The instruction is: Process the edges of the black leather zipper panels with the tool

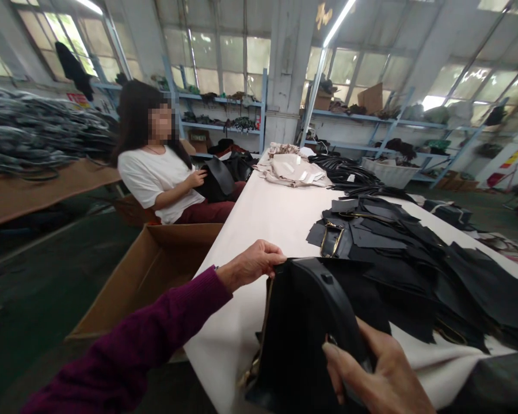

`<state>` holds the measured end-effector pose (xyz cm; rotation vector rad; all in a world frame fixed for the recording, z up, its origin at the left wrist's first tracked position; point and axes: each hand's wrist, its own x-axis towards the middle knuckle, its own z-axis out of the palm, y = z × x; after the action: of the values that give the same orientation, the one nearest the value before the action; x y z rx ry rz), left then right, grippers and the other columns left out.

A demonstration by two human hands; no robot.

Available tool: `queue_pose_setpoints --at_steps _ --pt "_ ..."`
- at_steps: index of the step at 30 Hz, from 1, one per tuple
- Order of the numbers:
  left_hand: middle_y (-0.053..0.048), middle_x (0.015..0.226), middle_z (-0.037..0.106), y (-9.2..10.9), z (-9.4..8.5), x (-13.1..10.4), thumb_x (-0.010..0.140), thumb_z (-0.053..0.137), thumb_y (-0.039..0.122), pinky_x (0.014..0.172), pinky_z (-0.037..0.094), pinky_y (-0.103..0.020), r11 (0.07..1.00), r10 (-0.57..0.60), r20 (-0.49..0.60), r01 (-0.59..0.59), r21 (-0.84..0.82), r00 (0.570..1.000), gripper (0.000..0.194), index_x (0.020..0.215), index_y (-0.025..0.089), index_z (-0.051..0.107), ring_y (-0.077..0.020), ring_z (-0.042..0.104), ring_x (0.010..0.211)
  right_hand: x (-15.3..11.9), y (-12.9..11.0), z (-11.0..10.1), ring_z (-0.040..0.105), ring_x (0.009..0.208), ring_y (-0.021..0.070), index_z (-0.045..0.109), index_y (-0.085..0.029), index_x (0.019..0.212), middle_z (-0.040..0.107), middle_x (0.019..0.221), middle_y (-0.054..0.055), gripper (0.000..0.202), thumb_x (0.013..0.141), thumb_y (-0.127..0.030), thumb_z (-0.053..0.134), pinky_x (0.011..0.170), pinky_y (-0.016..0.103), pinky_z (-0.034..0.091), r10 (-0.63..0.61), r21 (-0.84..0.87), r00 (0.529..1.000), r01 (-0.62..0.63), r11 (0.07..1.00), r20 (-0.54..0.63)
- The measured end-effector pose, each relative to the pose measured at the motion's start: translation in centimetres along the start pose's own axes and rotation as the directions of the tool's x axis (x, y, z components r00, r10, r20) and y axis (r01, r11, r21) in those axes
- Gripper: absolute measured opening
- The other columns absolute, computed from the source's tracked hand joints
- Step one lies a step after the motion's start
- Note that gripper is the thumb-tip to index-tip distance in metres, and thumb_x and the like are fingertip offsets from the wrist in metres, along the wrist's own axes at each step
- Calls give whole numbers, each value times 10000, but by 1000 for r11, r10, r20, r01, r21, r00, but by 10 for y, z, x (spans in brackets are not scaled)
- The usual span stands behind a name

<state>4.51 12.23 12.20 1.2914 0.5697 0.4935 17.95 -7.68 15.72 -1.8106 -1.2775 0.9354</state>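
A black leather piece (300,339) with a curved black strap (334,287) and gold-coloured metal at its lower left edge is held up over the near end of the table. My left hand (256,264) pinches its upper left corner between thumb and fingers. My right hand (380,368) is closed round the strap at the lower right, with the thumb on the near side. Just beyond, a small black piece with a gold-coloured frame (332,240) lies beside a spread of flat black pieces (397,276).
A white-topped table (254,201) bears beige pieces (296,167) and black strips (349,172) farther back. At its left stands an open cardboard box (125,287). Behind the box, a seated person (164,167) holds black material. Loaded blue shelves (220,126) line the wall.
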Motion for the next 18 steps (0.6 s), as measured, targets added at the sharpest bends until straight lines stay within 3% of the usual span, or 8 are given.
queue_pose_setpoints --at_steps 4,8,14,18 --pt "29 484 457 -7 12 -6 574 697 258 412 321 -161 990 -21 -62 12 -141 998 237 525 92 534 -38 417 425 -1 -7 -12 517 399 126 491 -222 593 514 428 -63 258 763 -411 529 430 218 401 -39 -14 993 37 999 -108" --pt "29 466 452 -6 18 -7 569 707 252 411 309 -169 981 -21 -111 -1 -192 994 249 509 98 521 -39 403 417 -14 -3 -25 523 439 123 498 -220 579 541 451 -61 289 771 -434 533 458 207 403 4 -67 994 -11 998 -110" --pt "28 478 463 -10 26 -11 565 694 228 417 309 -173 976 -1 -80 -17 -219 997 222 521 100 517 -40 410 413 -17 -2 -9 504 409 120 489 -209 616 509 439 -69 215 770 -355 522 426 212 398 25 -15 999 -24 1000 32" --pt "23 500 470 -15 29 -15 582 682 245 436 316 -177 978 -11 -69 -4 -207 998 222 545 99 519 -43 422 430 -5 -5 -9 511 410 111 501 -204 625 519 439 -72 216 795 -334 529 447 207 410 -62 41 998 63 997 -26"
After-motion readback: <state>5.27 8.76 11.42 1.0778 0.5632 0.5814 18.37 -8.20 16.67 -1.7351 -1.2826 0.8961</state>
